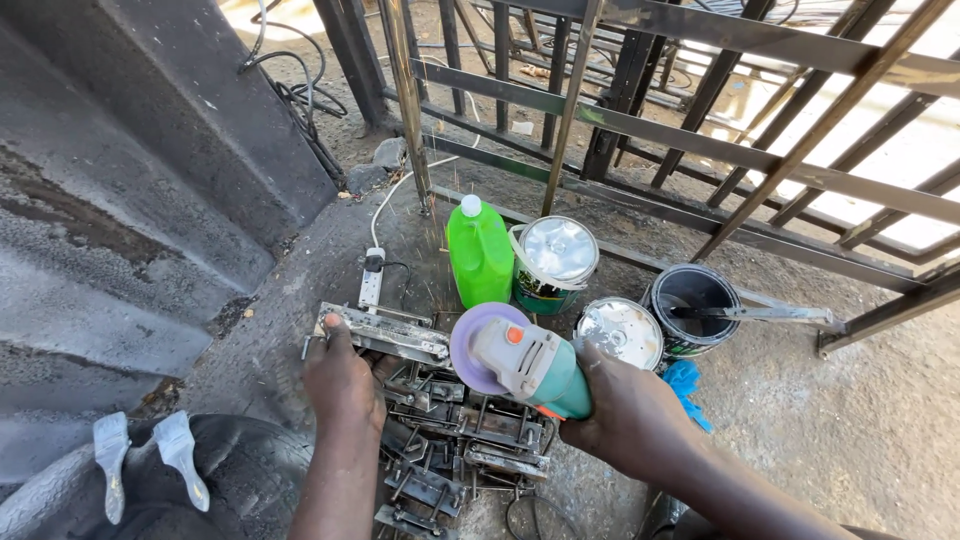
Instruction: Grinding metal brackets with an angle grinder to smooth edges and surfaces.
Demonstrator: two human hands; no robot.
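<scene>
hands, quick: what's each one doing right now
Left hand: closed on the metal latch piece, pinning it down.
Right hand: closed around the angle grinder.

Teal-green angle grinder [540, 372] with purple disc, orange button, in right hand [628, 412]. Bright green jug [480, 255], white cap, just beyond it. Grey metal bracket [385, 333] under left hand [342, 378].
</scene>
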